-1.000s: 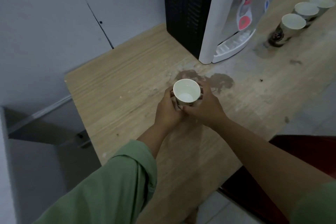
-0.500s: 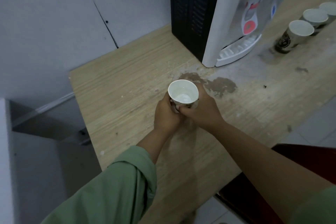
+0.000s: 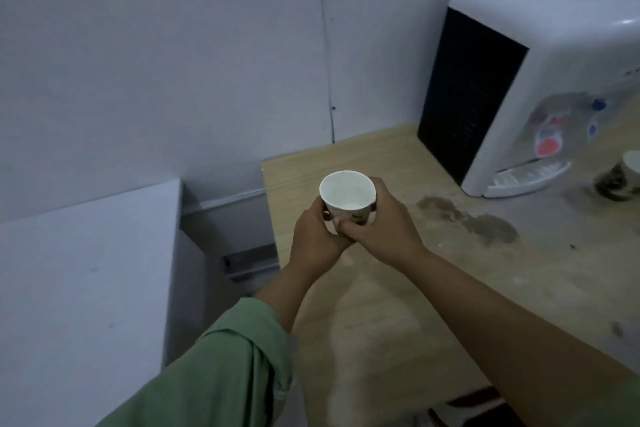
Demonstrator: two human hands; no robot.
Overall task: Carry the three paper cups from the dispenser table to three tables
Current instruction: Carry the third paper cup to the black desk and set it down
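Note:
A white paper cup [image 3: 347, 196] with a little water in it is held upright above the left end of the wooden dispenser table [image 3: 398, 305]. My left hand [image 3: 313, 236] wraps its left side and base. My right hand [image 3: 382, 225] wraps its right side, and the fingers of both meet under the cup. One more paper cup [image 3: 620, 177] with a dark print stands on the table at the right edge of the view, partly cut off.
A white water dispenser [image 3: 554, 62] with a black back panel stands at the table's far right, its drip tray [image 3: 526, 175] facing the front. Dark wet stains [image 3: 485, 222] mark the wood near it. A white cabinet top [image 3: 86, 270] lies to the left, across a gap.
Both hands have lifted the cup off the table and carried it toward the table's left end. The view has swung up and left, so two of the far cups have left the frame.

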